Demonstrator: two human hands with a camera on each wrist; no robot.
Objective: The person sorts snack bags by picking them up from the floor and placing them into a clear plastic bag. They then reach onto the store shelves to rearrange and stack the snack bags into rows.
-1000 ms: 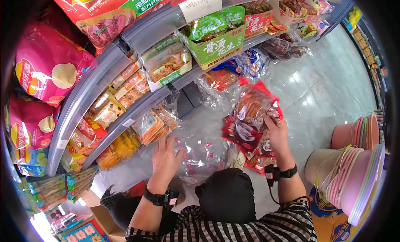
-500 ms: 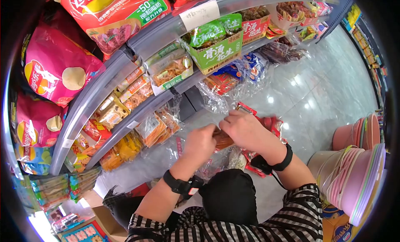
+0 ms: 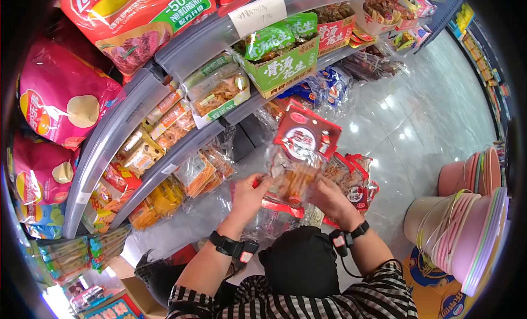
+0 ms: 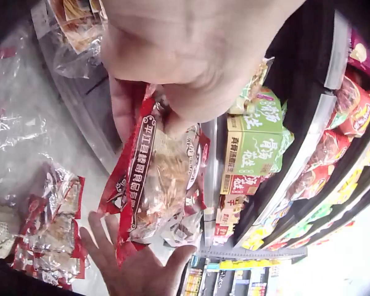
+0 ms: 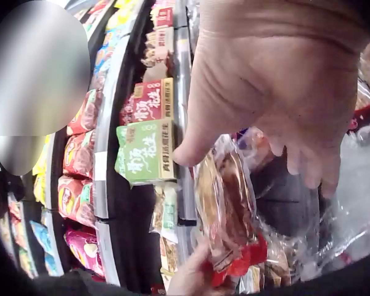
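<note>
Two or so red-and-clear snack packs [image 3: 299, 154] are held up in front of the lower shelf. The left hand [image 3: 250, 195] pinches their left end; in the left wrist view its fingers and thumb close on the pack's [image 4: 163, 179] red edge. Beside the packs' other side is the right hand [image 3: 332, 201], its fingers extended in the left wrist view. From the right wrist, the right hand [image 5: 277, 92] has thumb and fingers spread, with the pack [image 5: 225, 203] beyond it. More red packs [image 3: 357, 187] lie on the floor to the right.
Curved shelves [image 3: 181, 55] on the left carry chip bags [image 3: 66, 94], a green box [image 3: 285, 66] and small snacks. Orange packs [image 3: 203, 168] stand on the bottom level. Stacked buckets [image 3: 447, 231] stand at the right. Clear plastic [image 3: 263, 223] lies under the hands.
A second ago the right hand held packs on the right with the left hand empty. Both hands came together, and packs are now raised in the left; the right hand's fingers have spread.
</note>
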